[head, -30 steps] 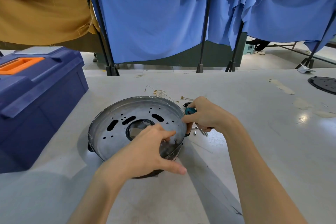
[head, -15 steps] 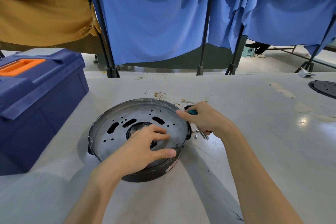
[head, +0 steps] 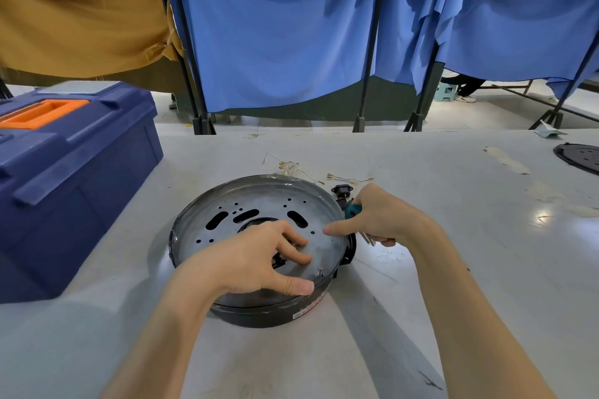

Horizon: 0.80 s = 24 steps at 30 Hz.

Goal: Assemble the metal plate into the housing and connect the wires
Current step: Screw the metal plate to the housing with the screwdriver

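While the metal plate (head: 269, 201) lay inside the housing (head: 265, 314), the left hand (head: 249, 259) pressed on it with loose, spread fingers, gripping nothing. The right hand (head: 382, 220) clasped a teal-handled screwdriver (head: 351, 210), forefinger touching the plate's right edge. Wires (head: 291, 168) lay by the housing's far side.

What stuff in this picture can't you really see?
All head view.
Inside the housing: covered by the metal plate and the left grip.
Teal tool: mostly hidden inside the right grip.
Black disc: cut off by the right edge.
Housing label: too small to read.
Wires: too thin to tell their ends.
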Each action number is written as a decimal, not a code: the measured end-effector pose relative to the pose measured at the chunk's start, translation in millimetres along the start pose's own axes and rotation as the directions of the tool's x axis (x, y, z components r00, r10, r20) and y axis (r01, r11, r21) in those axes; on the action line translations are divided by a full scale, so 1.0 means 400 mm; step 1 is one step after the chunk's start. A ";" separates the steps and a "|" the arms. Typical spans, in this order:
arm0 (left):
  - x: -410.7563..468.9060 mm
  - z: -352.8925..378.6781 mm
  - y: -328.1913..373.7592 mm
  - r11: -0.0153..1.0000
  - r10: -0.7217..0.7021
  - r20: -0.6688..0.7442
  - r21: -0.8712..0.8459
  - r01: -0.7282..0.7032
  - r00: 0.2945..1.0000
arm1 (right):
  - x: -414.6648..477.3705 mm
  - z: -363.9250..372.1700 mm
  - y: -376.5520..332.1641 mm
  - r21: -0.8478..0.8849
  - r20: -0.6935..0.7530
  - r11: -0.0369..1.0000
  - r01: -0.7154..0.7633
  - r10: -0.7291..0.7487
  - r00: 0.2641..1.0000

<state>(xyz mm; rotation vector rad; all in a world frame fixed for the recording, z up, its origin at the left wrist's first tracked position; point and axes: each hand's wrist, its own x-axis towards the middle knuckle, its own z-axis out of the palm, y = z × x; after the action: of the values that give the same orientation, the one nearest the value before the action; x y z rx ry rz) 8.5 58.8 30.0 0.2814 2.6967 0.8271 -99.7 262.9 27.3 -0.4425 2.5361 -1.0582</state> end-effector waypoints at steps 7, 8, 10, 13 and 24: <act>0.017 0.006 0.033 0.999 0.044 -0.016 0.017 -0.043 0.999 | -0.019 -0.017 -0.009 -0.129 0.076 0.989 -0.066 0.077 0.994; 0.022 0.008 0.037 0.999 0.046 -0.041 0.031 -0.045 0.998 | -0.019 -0.017 -0.010 -0.129 0.072 0.989 -0.071 0.081 0.994; 0.034 0.013 0.044 0.996 0.038 -0.093 0.089 -0.030 0.995 | -0.018 -0.016 -0.012 -0.136 0.064 0.988 -0.074 0.083 0.994; 0.049 0.027 0.050 0.990 0.005 -0.131 0.142 0.014 0.991 | -0.018 -0.018 -0.015 -0.148 0.072 0.986 -0.075 0.086 0.994; 0.051 0.054 0.065 0.977 0.128 -0.067 0.183 -0.114 0.989 | -0.026 -0.013 -0.026 -0.131 0.159 0.991 -0.023 0.044 0.986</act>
<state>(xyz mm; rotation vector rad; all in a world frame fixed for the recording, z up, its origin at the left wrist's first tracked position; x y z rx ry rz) -0.6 96.7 23.0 0.4676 2.8561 0.6413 -91.2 263.5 40.6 -0.4977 2.4660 -0.8149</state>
